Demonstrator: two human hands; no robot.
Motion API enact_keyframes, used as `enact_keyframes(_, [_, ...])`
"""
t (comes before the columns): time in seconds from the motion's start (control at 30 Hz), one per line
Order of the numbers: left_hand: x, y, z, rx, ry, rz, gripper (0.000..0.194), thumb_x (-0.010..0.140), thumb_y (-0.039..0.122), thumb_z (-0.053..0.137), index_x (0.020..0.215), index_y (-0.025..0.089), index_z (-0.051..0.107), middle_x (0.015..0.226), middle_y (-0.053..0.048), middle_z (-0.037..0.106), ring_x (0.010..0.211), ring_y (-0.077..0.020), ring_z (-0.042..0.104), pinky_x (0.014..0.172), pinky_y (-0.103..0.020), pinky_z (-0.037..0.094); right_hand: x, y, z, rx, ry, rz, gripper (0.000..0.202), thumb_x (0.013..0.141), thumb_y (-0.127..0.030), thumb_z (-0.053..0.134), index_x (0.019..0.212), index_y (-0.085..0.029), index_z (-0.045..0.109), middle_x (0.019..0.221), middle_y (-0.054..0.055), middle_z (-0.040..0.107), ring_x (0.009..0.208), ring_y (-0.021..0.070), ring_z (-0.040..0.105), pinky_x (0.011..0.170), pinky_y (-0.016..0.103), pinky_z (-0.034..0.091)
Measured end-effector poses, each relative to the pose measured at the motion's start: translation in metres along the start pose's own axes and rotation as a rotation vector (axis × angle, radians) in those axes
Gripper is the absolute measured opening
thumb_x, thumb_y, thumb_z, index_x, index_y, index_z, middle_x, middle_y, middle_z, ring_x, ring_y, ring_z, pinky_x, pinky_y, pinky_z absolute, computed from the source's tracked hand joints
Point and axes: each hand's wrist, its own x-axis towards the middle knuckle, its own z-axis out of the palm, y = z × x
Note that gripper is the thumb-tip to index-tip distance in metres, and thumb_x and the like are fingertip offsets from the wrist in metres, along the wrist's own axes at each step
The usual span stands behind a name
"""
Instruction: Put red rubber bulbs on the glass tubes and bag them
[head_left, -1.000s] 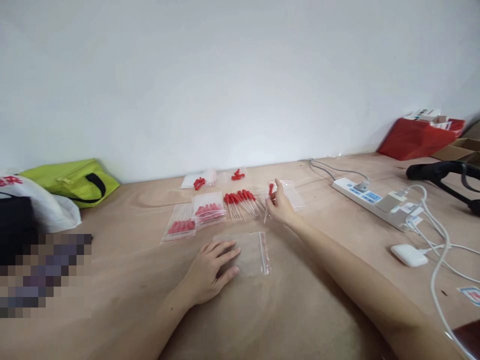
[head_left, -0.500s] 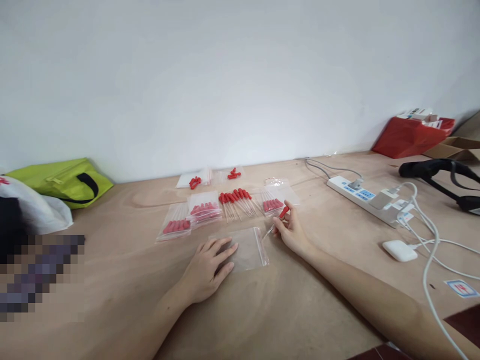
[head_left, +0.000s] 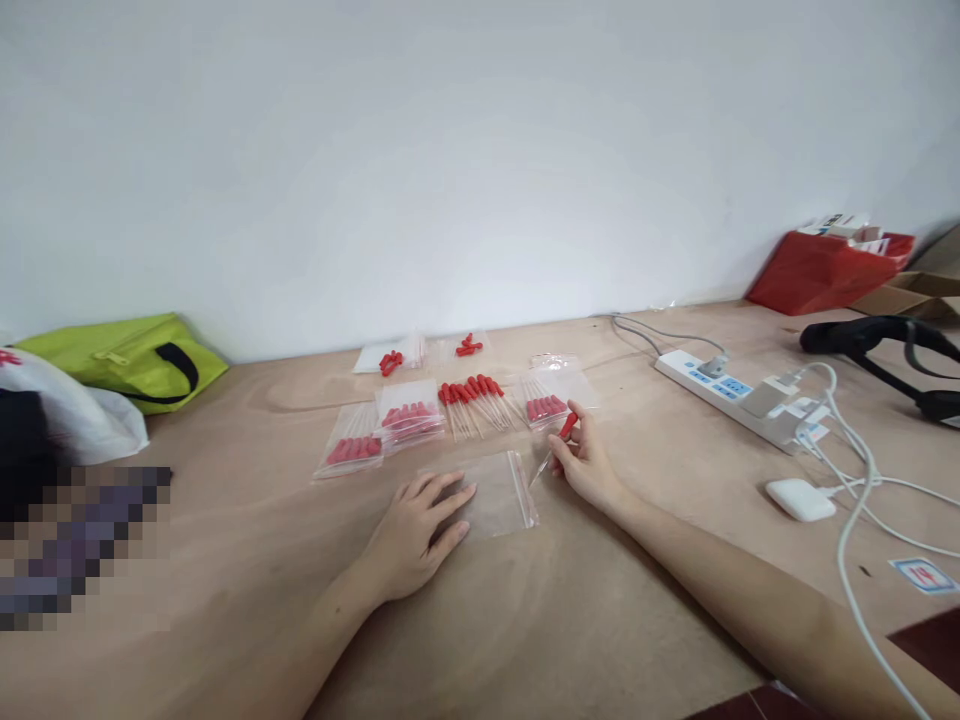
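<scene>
My left hand (head_left: 420, 535) lies with fingers spread on the left part of a clear zip-lock bag (head_left: 491, 500), which is flat on the table. In my right hand (head_left: 585, 465), pinched between thumb and fingers, is a dropper (head_left: 568, 427) with a red rubber bulb and a thin clear tube. Its tip points down toward the bag's zip edge; whether it touches the bag I cannot tell. Beyond my hands several loose droppers (head_left: 480, 400) lie in a row, bulbs away from me. Filled bags of droppers lie to the left (head_left: 352, 447) and right (head_left: 546, 408) of them.
Red bulbs (head_left: 391, 362) lie on bags near the wall. On the right are a power strip (head_left: 731, 400) with cables, a white charger case (head_left: 801, 499), a black headset (head_left: 870, 340) and a red bag (head_left: 825, 270). A green bag (head_left: 127, 360) sits at the left.
The view has shifted very slightly. Both hands stay nearly in place; the dropper's tip has moved only a little by the bag's zip edge.
</scene>
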Motion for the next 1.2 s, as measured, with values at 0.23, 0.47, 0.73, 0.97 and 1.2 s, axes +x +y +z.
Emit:
enact_keyframes(0.23, [0.0, 0.0, 0.0, -0.005, 0.002, 0.007, 0.037, 0.086, 0.033, 0.041, 0.122, 0.029, 0.047, 0.125, -0.005, 0.048, 0.112, -0.0247, 0.041, 0.09, -0.045, 0.036, -0.001, 0.002, 0.003, 0.025, -0.012, 0.016, 0.057, 0.077, -0.029, 0.05, 0.125, -0.025, 0.021, 0.069, -0.006, 0.046, 0.045, 0.0072, 0.048, 0.041, 0.021, 0.041])
enact_keyframes(0.47, [-0.001, -0.002, 0.001, -0.005, -0.002, 0.001, 0.037, 0.087, 0.034, 0.041, 0.123, 0.03, 0.046, 0.126, -0.004, 0.047, 0.113, -0.0246, 0.04, 0.09, -0.044, 0.036, -0.002, -0.004, 0.003, 0.032, 0.041, 0.036, 0.058, 0.074, -0.026, 0.05, 0.125, -0.023, 0.023, 0.068, -0.006, 0.045, 0.043, 0.0062, 0.044, 0.038, 0.019, 0.037])
enact_keyframes(0.73, [-0.002, -0.004, 0.004, -0.005, 0.024, 0.015, 0.037, 0.087, 0.035, 0.041, 0.123, 0.03, 0.046, 0.126, -0.004, 0.047, 0.112, -0.0246, 0.039, 0.091, -0.045, 0.035, -0.003, -0.006, 0.003, 0.035, 0.018, 0.063, 0.061, 0.073, -0.03, 0.052, 0.126, -0.023, 0.022, 0.064, -0.007, 0.046, 0.041, 0.0067, 0.045, 0.038, 0.02, 0.037])
enact_keyframes(0.97, [0.0, 0.0, 0.0, -0.01, -0.01, -0.017, 0.04, 0.087, 0.035, 0.04, 0.126, 0.03, 0.042, 0.127, -0.004, 0.046, 0.113, -0.0246, 0.04, 0.092, -0.044, 0.035, -0.006, -0.012, 0.009, 0.24, -0.005, 0.18, 0.056, 0.067, -0.042, 0.058, 0.111, -0.024, 0.029, 0.062, -0.008, 0.051, 0.049, 0.0105, 0.054, 0.05, 0.027, 0.047])
enact_keyframes(1.2, [0.0, 0.004, -0.004, -0.042, -0.013, -0.037, 0.045, 0.086, 0.035, 0.041, 0.129, 0.026, 0.036, 0.127, -0.004, 0.047, 0.113, -0.0231, 0.04, 0.092, -0.041, 0.035, -0.011, -0.009, 0.012, 0.278, -0.165, 0.219, 0.043, 0.062, -0.05, 0.063, 0.088, -0.022, 0.042, 0.069, -0.004, 0.056, 0.059, 0.011, 0.057, 0.062, 0.03, 0.047])
